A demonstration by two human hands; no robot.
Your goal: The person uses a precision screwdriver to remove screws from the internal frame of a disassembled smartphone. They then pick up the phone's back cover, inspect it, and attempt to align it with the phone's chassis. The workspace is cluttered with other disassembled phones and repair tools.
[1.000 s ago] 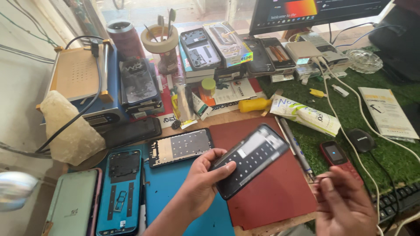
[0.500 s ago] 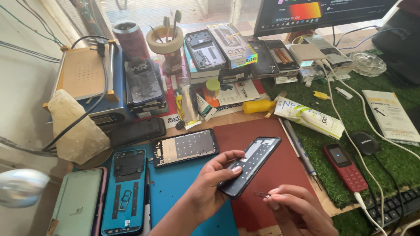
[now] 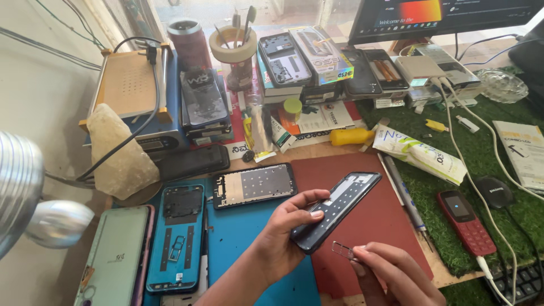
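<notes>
The left hand point(image 3: 286, 229) holds a dark phone frame point(image 3: 335, 209) tilted above the red mat point(image 3: 368, 226), its grip clamped around the lower end. Since a second ago the right hand point(image 3: 396, 275) has come in beside it, fingertips pinched on a small metal tray point(image 3: 343, 250) (probably a SIM tray, hard to tell), now just clear of the frame's edge. A red keypad phone point(image 3: 466, 213) lies on the bench's green turf point(image 3: 498, 164).
</notes>
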